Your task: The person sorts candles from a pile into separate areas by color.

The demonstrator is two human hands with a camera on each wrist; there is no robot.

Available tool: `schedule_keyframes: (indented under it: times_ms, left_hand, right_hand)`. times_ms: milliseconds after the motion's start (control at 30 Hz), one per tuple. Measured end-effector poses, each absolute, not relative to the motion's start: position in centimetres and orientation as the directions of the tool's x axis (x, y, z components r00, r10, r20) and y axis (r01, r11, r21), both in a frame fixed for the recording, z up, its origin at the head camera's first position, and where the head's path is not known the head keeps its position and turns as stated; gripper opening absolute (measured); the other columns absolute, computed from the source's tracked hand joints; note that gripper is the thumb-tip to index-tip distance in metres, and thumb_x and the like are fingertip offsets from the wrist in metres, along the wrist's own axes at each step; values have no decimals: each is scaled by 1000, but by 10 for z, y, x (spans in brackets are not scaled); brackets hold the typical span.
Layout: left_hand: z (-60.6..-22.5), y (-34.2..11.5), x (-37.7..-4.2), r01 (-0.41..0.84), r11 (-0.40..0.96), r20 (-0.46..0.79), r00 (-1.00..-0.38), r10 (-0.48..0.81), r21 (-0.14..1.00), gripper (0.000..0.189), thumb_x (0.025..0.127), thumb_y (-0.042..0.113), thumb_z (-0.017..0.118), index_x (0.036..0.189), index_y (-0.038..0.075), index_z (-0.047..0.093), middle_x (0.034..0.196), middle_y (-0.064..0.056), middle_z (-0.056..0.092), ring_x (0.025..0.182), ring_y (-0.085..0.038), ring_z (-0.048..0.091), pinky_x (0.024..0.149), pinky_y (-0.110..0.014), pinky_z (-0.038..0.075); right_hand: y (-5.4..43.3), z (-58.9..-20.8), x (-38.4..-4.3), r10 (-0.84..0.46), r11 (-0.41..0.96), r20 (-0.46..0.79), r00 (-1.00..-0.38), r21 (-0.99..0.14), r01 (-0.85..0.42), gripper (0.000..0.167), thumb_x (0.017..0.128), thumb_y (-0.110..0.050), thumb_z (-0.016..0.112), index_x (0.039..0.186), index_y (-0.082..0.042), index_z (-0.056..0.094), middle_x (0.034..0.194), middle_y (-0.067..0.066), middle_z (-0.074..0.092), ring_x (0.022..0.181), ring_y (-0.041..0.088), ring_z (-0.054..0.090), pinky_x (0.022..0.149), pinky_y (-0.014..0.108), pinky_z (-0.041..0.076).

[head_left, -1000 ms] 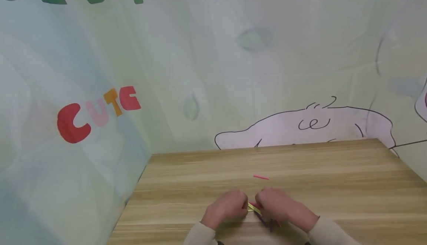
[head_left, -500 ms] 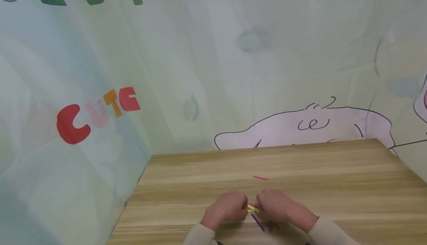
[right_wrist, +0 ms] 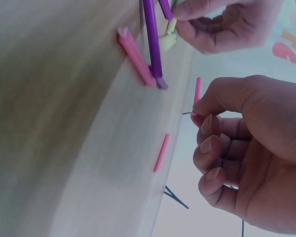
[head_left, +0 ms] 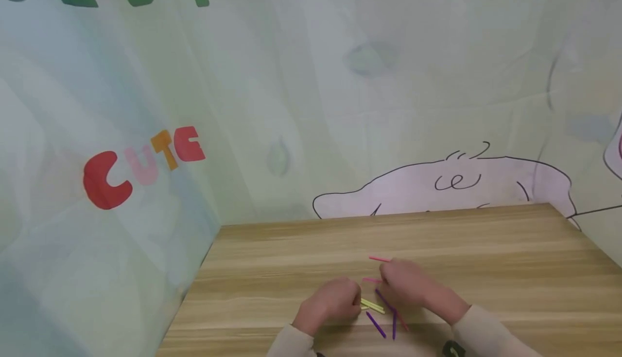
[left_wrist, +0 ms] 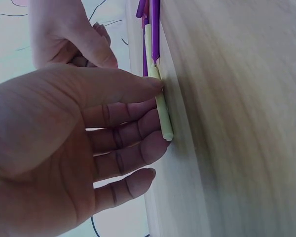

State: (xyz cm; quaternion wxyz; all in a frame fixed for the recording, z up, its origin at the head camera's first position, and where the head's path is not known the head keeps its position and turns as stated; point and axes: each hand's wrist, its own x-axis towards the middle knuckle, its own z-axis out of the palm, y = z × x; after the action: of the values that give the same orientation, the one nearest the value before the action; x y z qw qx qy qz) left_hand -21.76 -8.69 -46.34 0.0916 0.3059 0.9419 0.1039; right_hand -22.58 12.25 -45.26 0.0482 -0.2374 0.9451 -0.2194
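The left hand [head_left: 335,298] pinches at the yellow sticks [head_left: 373,306], while the right hand [head_left: 408,281] grips a pink stick [right_wrist: 197,91] above the worktop [head_left: 262,276]. Purple sticks [head_left: 376,324] and a reddish stick [head_left: 402,322] lie close by on the near side; a second pink stick [head_left: 379,258] rests beyond, its end meeting the right hand's outline. Lettered cloth [head_left: 291,87] hangs behind. Half a second ago, the right hand was lower, beside the yellow sticks, covering some purple and reddish pieces now exposed.

Pink sticks [right_wrist: 162,153], purple sticks [head_left: 376,324], pale yellow sticks [head_left: 372,306]; desk [head_left: 262,260] was brown wood-grain, sleeves [head_left: 491,335] cream, backdrop [head_left: 291,92] pale green-blue.
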Motion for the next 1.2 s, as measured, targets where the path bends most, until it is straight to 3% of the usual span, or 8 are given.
schedule_keyframes:
  times_ms: [367,633,833,1200]
  left_hand:
    - [-457,-85,-214,550,798,-112,-802,587,247,29,88,10,71,65,18,56,60,12,44,53,-3,39,51,-20,38]
    - [-452,-82,-209,518,825,-139,-821,553,226,26,91,10,72,69,18,60,63,11,48,55,-3,42,55,-18,39]
    - [-459,-86,-213,550,804,-125,-802,584,227,26,91,7,69,69,17,59,62,10,47,54,-5,42,53,-21,41]
    - [-449,-83,-208,508,834,-157,-825,543,216,23,93,12,73,73,18,64,64,11,50,57,-4,44,55,-18,40]
  right_hand:
    - [130,-452,-238,-477,812,77,-876,-343,-472,15,96,-6,72,82,-6,65,73,3,61,67,16,54,63,35,53]
    - [134,-460,-248,-427,838,71,-901,-342,-424,16,95,-8,75,83,-6,65,70,3,57,62,15,50,57,31,47]
    - [138,-461,-257,-397,849,58,-916,-358,-390,15,95,-9,74,83,-6,64,71,2,56,63,16,50,57,30,45]
    - [147,-468,-268,-376,860,68,-924,-347,-375,14,94,-8,71,82,-6,64,70,3,58,62,16,51,56,30,47]
